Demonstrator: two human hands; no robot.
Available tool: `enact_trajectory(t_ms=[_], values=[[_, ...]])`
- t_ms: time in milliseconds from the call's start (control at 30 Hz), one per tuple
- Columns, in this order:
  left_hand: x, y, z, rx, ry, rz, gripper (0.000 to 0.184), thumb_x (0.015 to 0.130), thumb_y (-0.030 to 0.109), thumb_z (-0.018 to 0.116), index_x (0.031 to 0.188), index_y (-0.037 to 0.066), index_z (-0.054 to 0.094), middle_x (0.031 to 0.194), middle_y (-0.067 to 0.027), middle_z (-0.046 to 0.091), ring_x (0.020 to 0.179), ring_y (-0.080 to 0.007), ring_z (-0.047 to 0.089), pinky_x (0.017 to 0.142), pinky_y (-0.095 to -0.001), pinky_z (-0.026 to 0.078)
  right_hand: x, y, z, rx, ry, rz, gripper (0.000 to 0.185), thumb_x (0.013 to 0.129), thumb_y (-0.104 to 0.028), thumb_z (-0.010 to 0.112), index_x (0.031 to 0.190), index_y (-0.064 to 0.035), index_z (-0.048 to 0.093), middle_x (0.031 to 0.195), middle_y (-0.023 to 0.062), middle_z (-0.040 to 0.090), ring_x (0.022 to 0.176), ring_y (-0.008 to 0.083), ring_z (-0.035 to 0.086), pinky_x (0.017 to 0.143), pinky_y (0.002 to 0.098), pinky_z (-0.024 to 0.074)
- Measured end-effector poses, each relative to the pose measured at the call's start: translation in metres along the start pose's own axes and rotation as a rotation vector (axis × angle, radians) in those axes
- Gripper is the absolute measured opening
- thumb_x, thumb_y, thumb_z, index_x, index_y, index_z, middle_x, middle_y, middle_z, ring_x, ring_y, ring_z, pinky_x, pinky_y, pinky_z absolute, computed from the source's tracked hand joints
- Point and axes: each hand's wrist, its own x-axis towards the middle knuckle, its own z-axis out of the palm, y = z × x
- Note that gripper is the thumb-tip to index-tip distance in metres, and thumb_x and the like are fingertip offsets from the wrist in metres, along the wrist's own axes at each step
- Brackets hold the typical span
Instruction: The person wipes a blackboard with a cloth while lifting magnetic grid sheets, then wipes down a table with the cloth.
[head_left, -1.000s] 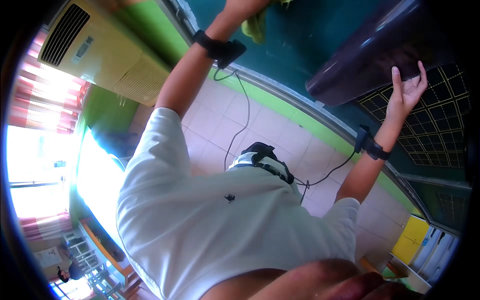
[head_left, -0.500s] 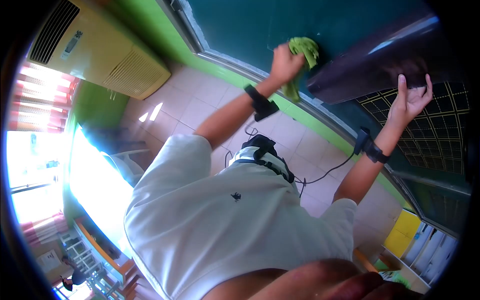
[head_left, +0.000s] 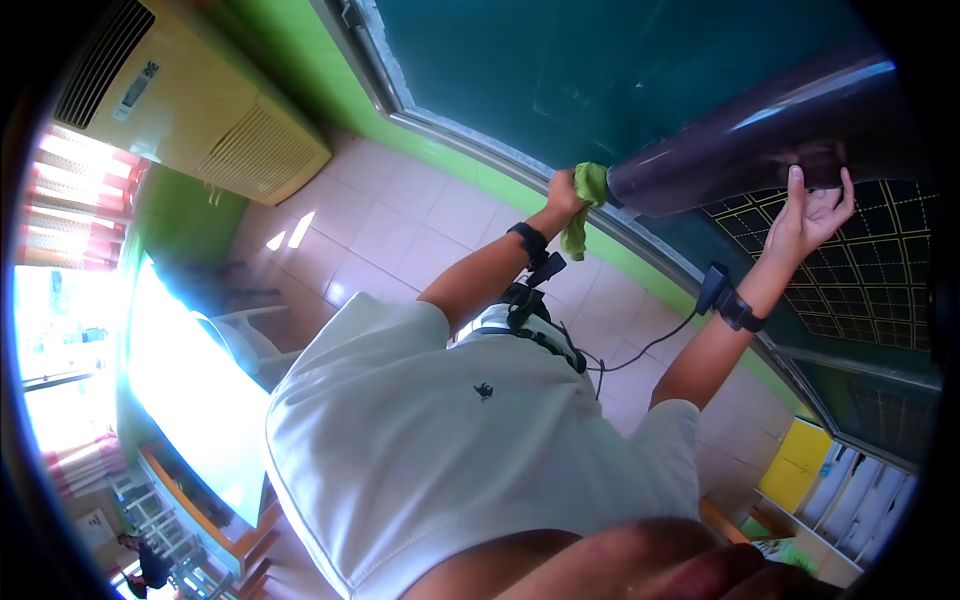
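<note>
My left hand (head_left: 562,193) is closed around a green cloth (head_left: 590,186), which hangs below the fist and lies by the lower frame of a dark green chalkboard (head_left: 520,70). Just right of the cloth, a dark glossy sheet (head_left: 720,150) curves out from the board. My right hand (head_left: 812,215) grips the lower edge of this sheet. Two of its fingertips show against the glossy surface, and the other fingers are partly hidden. Beneath the sheet is a black panel with a yellow grid (head_left: 870,260). Both wrists wear black straps with small devices.
A beige floor-standing air conditioner (head_left: 200,110) is at upper left. A bright window (head_left: 65,340), a white chair (head_left: 245,335) and a wooden desk (head_left: 200,505) are on the left. A black cable (head_left: 650,345) hangs above the tiled floor. Another person (head_left: 150,565) is far at lower left.
My left hand has moved the cloth down and slightly left, off the board's face to its lower frame. My right hand has shifted slightly, still at the sheet's edge.
</note>
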Motion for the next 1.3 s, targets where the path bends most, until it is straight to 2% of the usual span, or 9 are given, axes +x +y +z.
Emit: enact_trajectory(t_ms=[167,567,667,733,933,1000,1067,1267,1300], values=[[0.023,-0.082,0.025,-0.229,0.029,-0.011,0.036,0.074,0.026,0.076,0.097,-0.001,0.069,0.086,-0.0159,0.071,0.081,-0.0254,0.07,0.073,-0.0385,0.053,0.002,-0.001,-0.001,0.019,-0.037,-0.006,0.063,0.083,0.012,0.067,0.135,-0.002,0.035,0.123,0.0191,0.054,0.111,0.0228,0.056,0.095,0.0336,0.049],[0.034,0.059,-0.078,-0.164,0.197,0.363,0.023,0.079,0.013,0.071,0.097,-0.001,0.069,0.087,-0.0093,0.072,0.081,-0.0138,0.067,0.072,-0.0319,0.053,0.002,0.005,-0.006,-0.021,-0.054,-0.054,0.063,0.082,0.01,0.069,0.134,-0.0002,0.035,0.12,0.0218,0.055,0.108,0.0247,0.057,0.095,0.0357,0.0503],[0.047,0.055,-0.106,-0.467,0.395,0.187,0.015,0.079,0.009,0.069,0.091,0.001,0.068,0.081,-0.005,0.069,0.072,-0.0125,0.062,0.064,-0.0301,0.051,0.004,0.009,-0.005,-0.016,-0.042,-0.082,0.063,0.082,0.011,0.069,0.134,0.0002,0.035,0.121,0.0225,0.055,0.109,0.0254,0.058,0.094,0.0358,0.0509],[0.052,0.052,-0.124,-0.371,0.608,0.255,0.015,0.08,0.01,0.067,0.093,0.002,0.068,0.082,-0.0046,0.068,0.072,-0.0117,0.062,0.063,-0.0291,0.05,0.004,0.01,-0.005,-0.042,-0.031,-0.095,0.062,0.082,0.013,0.067,0.134,-0.0008,0.036,0.123,0.0223,0.055,0.108,0.0246,0.058,0.095,0.0349,0.0509],[0.041,0.03,-0.091,0.222,0.392,0.38,0.02,0.092,0.015,0.057,0.106,0.004,0.066,0.094,-0.0106,0.071,0.087,-0.0208,0.068,0.074,-0.0348,0.052,0.004,0.009,-0.001,-0.042,0.0,-0.108,0.061,0.082,0.012,0.068,0.133,0.0008,0.037,0.122,0.0232,0.055,0.108,0.0253,0.058,0.094,0.0353,0.0513],[0.019,0.042,-0.064,0.139,0.285,0.374,0.028,0.084,0.016,0.065,0.11,0.005,0.064,0.092,-0.0167,0.07,0.087,-0.0299,0.069,0.075,-0.0387,0.053,0.002,0.01,-0.003,-0.035,-0.008,-0.09,0.061,0.083,0.01,0.069,0.134,0.001,0.037,0.121,0.0233,0.055,0.109,0.0254,0.058,0.094,0.0357,0.0513],[0.004,0.054,-0.047,0.583,0.121,0.213,0.038,0.076,0.019,0.07,0.111,0.006,0.064,0.089,-0.0205,0.069,0.086,-0.0389,0.067,0.075,-0.0445,0.054,0.004,0.009,-0.004,-0.02,-0.025,-0.086,0.061,0.083,0.011,0.068,0.134,0.0013,0.037,0.121,0.0232,0.055,0.109,0.0249,0.057,0.093,0.0355,0.0514],[0.02,0.043,-0.077,0.631,-0.038,0.16,0.041,0.073,0.035,0.071,0.096,0.002,0.064,0.081,-0.019,0.068,0.079,-0.0378,0.067,0.068,-0.0448,0.054,0.004,0.008,-0.004,0.021,-0.039,-0.103,0.06,0.082,0.011,0.069,0.134,0.0018,0.039,0.119,0.0214,0.056,0.107,0.0225,0.058,0.094,0.0341,0.0502],[0.049,-0.006,-0.089,0.642,0.193,0.26,0.04,0.074,0.037,0.07,0.091,0.001,0.064,0.079,-0.0187,0.068,0.076,-0.0369,0.067,0.067,-0.0443,0.053,0.005,0.01,-0.005,0.015,-0.01,-0.094,0.06,0.082,0.011,0.069,0.134,0.0018,0.039,0.119,0.0214,0.056,0.107,0.0225,0.058,0.094,0.0341,0.0502]])
